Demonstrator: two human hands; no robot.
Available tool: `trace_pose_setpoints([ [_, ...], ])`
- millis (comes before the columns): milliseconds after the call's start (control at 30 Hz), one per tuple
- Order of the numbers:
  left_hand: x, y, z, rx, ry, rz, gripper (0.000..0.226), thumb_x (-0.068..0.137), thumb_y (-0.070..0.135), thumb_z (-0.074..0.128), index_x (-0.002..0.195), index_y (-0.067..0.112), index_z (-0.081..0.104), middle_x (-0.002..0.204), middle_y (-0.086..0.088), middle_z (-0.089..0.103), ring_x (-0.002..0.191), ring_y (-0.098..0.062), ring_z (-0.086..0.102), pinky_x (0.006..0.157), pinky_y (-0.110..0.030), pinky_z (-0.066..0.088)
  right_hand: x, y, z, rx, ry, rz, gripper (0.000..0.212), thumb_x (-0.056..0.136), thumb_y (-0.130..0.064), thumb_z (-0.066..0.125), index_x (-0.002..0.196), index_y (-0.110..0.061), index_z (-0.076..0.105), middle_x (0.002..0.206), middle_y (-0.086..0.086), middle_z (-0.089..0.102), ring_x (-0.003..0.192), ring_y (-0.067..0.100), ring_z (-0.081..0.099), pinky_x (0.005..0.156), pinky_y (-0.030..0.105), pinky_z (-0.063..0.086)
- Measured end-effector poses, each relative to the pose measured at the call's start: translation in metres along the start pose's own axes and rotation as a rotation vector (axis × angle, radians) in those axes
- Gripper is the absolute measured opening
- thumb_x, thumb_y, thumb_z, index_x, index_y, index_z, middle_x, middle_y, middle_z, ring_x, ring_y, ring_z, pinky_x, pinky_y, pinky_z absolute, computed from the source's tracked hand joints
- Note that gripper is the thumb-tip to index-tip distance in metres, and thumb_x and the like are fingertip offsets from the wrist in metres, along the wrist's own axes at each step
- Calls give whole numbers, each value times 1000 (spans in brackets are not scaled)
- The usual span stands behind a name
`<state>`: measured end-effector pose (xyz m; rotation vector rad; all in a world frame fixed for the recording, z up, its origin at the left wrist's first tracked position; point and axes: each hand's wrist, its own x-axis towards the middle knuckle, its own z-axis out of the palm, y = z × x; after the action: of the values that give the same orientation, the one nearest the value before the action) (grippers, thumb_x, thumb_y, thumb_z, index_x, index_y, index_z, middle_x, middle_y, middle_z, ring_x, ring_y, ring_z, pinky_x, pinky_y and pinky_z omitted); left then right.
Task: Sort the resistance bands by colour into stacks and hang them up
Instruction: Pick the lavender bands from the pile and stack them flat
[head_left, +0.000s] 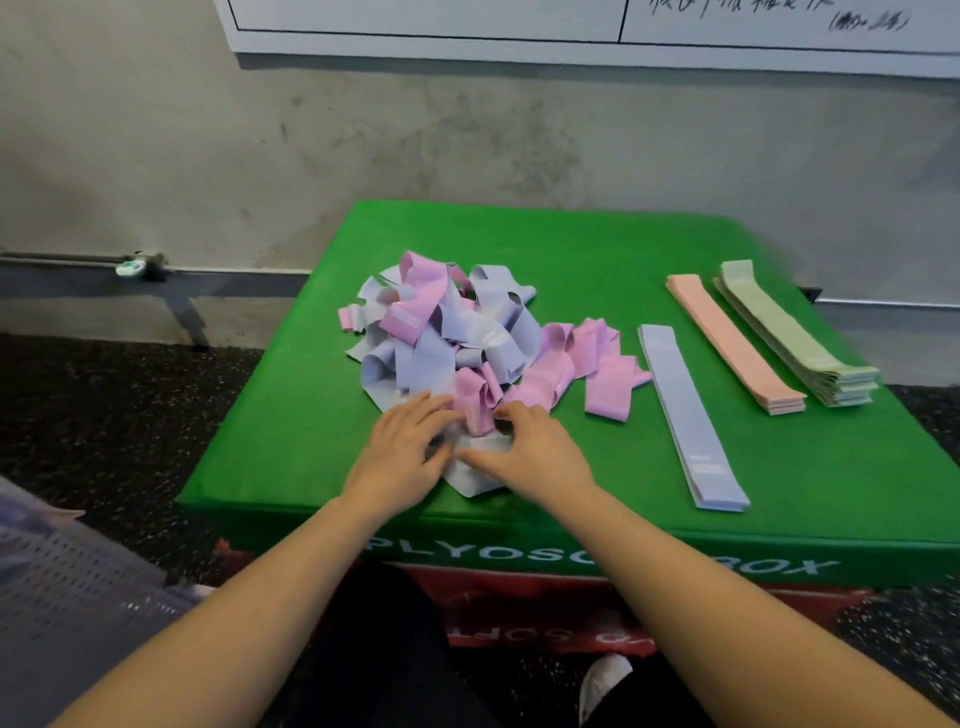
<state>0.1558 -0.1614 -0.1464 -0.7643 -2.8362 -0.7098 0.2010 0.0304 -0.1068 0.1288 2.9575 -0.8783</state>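
Three sorted stacks (737, 343) on a green box (571, 244) — grey wall (363, 135) behind.

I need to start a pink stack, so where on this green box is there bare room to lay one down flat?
The green box top is bare along the far edge behind the mixed pile, and in the near left corner beside the left hand. A narrower strip lies between the loose pink bands and the lilac stack. Crowded: around both hands and between the right-side stacks.

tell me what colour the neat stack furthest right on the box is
Pale green, clearest in the head view.
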Motion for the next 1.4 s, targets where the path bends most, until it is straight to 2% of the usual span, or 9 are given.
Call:
trace_pose_setpoints([
  [133, 1, -4, 6, -9, 16, -17, 37, 96, 32, 48, 131, 28, 61, 144, 9, 52, 138, -15, 42, 115, -38, 31, 1, 1, 9, -82, -49, -3, 57, 77, -43, 66, 131, -31, 51, 118, 3, 62, 105, 28, 61, 84, 38, 52],
  [400, 1, -4, 6, -38, 107, 52, 23, 102, 28, 51, 120, 27, 65, 124, 16, 61, 115, -8, 55, 100, -33, 42, -25, 38, -3, 569, 96, 37, 18, 87, -16, 73, 104, -22, 70, 86, 2, 67, 64, 8, 53, 58, 12, 41],
  [567, -2, 0, 4, -24, 82, 20, 32, 101, 23, 49, 131, 31, 59, 131, 14, 58, 121, -10, 52, 105, -36, 38, -31, 31, 2, 780, 177, 58, 29, 84, 3, 65, 102, -20, 62, 79, 2, 55, 57, 4, 44, 54, 16, 38],
  [767, -4, 2, 3, 21, 36, -7, 46, 104, 23, 41, 148, 36, 41, 140, 7, 53, 130, -16, 45, 111, -35, 30, -27, 24, -11, 1150, 191, 186, 39, 87, 11, 48, 107, -18, 64, 95, 5, 60, 79, 18, 54, 72, 33, 46],
  [900, -3, 0, 4, 56, 21, 1, 56, 100, 14, 42, 151, 37, 38, 142, 8, 48, 131, -17, 41, 108, -37, 32, -23, 29, -27, 905, 62, 194, 45, 74, -24, 46, 115, -24, 65, 94, 1, 59, 72, 12, 49, 70, 30, 42],
  [1100, -4, 0, 6, 182, 45, 1, 66, 90, 19, 29, 152, 40, 34, 133, 6, 49, 122, -18, 42, 104, -38, 28, -15, 25, -47, 102, -64, 58, 60, 83, -55, 66, 138, -36, 50, 118, -7, 59, 101, 19, 60, 85, 33, 51],
  [1200, -6, 0, 8, 261, 92, 6, 69, 86, 21, 23, 150, 42, 37, 125, 5, 52, 115, -19, 45, 102, -39, 28, -10, 27, -53, -211, -54, 29, 36, 87, -54, 63, 116, -34, 66, 100, -3, 70, 88, 20, 63, 71, 30, 50],
  [1300, -6, 1, 9, 307, 89, -1, 69, 84, 23, 21, 147, 45, 41, 124, 3, 52, 114, -21, 45, 102, -41, 27, -13, 30, -60, -173, -44, -57, 15, 91, -43, 61, 91, -31, 68, 78, -5, 65, 66, 12, 56, 55, 26, 37],
  [1400, -6, 2, 10, 319, 81, -25, 65, 85, 20, 30, 140, 47, 49, 124, 2, 51, 115, -22, 43, 99, -43, 24, -17, 38, -58, 54, 32, -140, 14, 89, -29, 64, 76, -22, 64, 75, -2, 59, 66, 10, 51, 59, 28, 35],
])
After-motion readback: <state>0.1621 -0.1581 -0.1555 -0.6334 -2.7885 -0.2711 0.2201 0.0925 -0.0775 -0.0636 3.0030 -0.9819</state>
